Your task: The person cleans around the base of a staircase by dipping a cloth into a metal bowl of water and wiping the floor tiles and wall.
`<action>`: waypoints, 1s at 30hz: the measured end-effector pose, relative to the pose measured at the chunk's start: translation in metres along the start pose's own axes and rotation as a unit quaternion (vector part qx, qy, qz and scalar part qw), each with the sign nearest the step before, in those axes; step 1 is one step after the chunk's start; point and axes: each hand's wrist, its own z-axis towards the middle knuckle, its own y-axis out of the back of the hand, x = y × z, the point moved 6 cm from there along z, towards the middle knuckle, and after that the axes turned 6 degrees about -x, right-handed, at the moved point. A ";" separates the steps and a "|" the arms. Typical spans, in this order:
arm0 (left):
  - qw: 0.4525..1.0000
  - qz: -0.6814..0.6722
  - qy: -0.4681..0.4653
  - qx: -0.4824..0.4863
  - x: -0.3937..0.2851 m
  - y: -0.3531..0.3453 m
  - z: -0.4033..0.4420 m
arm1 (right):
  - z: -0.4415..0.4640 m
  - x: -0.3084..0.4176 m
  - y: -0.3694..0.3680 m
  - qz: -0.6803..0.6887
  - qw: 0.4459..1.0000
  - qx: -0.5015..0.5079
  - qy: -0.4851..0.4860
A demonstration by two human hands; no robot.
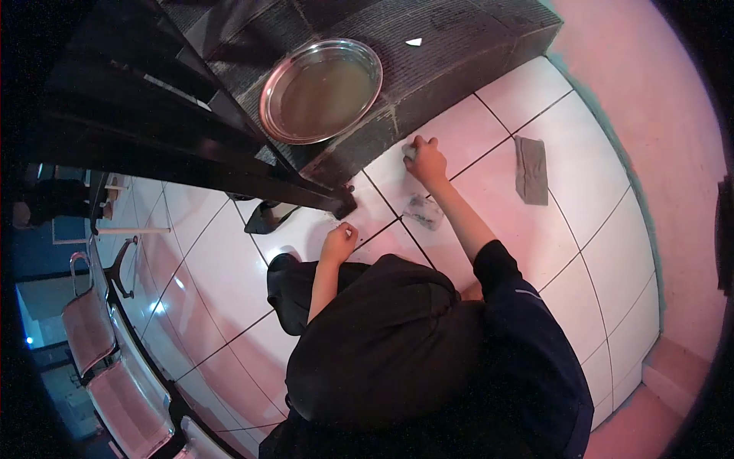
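Observation:
Low over the white floor tiles, my right hand (428, 162) is closed around a small greyish-white pad (410, 151), pressed near the foot of the dark step. Fingers hide most of the pad, so its kind is unclear. Just below that wrist lies a crumpled, greyish, see-through piece (423, 212), perhaps plastic. My left hand (339, 245) is curled into a loose fist near my knee, beside the foot of a black post; nothing shows in it. A folded grey cloth (531, 170) rests on the tiles to the right.
On the dark ribbed step (459, 46) stands a round metal basin (321, 92) of murky liquid, with a white scrap (414, 42) nearby. A black beam (229, 164) slants down at left. Metal seats (130, 405) line the lower left; a pink wall (657, 153) bounds the right.

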 end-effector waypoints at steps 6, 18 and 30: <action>0.999 -0.005 -0.018 -0.032 -0.001 0.006 -0.008 | 0.021 0.000 -0.010 -0.041 0.998 0.042 0.000; 1.000 -0.002 0.026 0.006 -0.015 0.014 -0.012 | -0.100 -0.020 0.047 0.004 0.993 0.101 0.060; 1.000 -0.001 0.008 0.013 -0.005 -0.001 0.003 | -0.023 0.006 0.004 0.001 0.998 0.058 0.033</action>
